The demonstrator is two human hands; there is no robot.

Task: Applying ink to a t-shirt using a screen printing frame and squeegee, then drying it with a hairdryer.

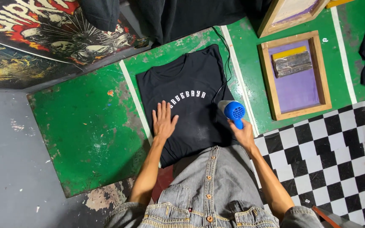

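My right hand (244,134) is wrapped closed around the handle of a blue hair dryer (232,111), its round grilled back facing up at me and its nose aimed left across the cloth; a thin black cord (226,63) trails up from it toward the top of the table. My left hand (164,120) lies flat and open, fingers spread, pressing on the black T-shirt (186,101) just below the curved line of white lettering (187,96) printed across the chest, holding nothing. I judge this to be the drying step: the print is down and the shirt is being pinned smooth while air goes over the ink. The next move, as I read it, calls for a slow sweep along the arc of letters with the palm kept off the print itself (wet ink would smear). The shirt is soft, matte cotton, laid flat on a green board (85,126) whose paint is chipped and scratched, with white tape lines running down it. To the right rests a wooden printing frame (324,71) with purple mesh, a yellow strip and a silvery taped block lying inside it. Nearer me is a black-and-white checkered board (330,156), glossy and hard, and my grey denim front (212,190) fills the bottom edge.
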